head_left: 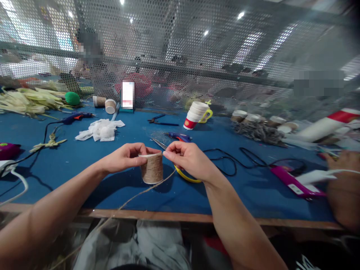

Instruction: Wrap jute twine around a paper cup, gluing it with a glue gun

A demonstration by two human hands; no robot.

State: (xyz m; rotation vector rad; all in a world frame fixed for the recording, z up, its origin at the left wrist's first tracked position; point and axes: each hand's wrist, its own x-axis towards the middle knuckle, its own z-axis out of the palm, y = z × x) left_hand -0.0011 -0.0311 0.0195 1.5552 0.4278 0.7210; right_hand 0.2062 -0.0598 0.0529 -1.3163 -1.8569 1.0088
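My left hand (129, 156) grips the rim of a paper cup wrapped in brown twine (152, 169), fingers at the rim and thumb outside. The cup is upright, just above or on the blue table. My right hand (184, 155) is closed in a pinch at the cup's right side, on the twine (140, 194), whose loose length runs below the cup and down to the left past the table edge. Scissors with yellow handles (188, 177) lie beneath my right hand, blades pointing up and left. A blue glue gun (180, 137) lies just behind them.
On the blue table (84, 180) stand stacked paper cups (194, 114); pliers (163, 122) lie nearby. White crumpled material (101, 130), another glue gun (75, 117) and pale husks (30, 100) are left. Wrapped cups (254, 119), a purple box (295, 183) and another person's hand (343, 183) are right.
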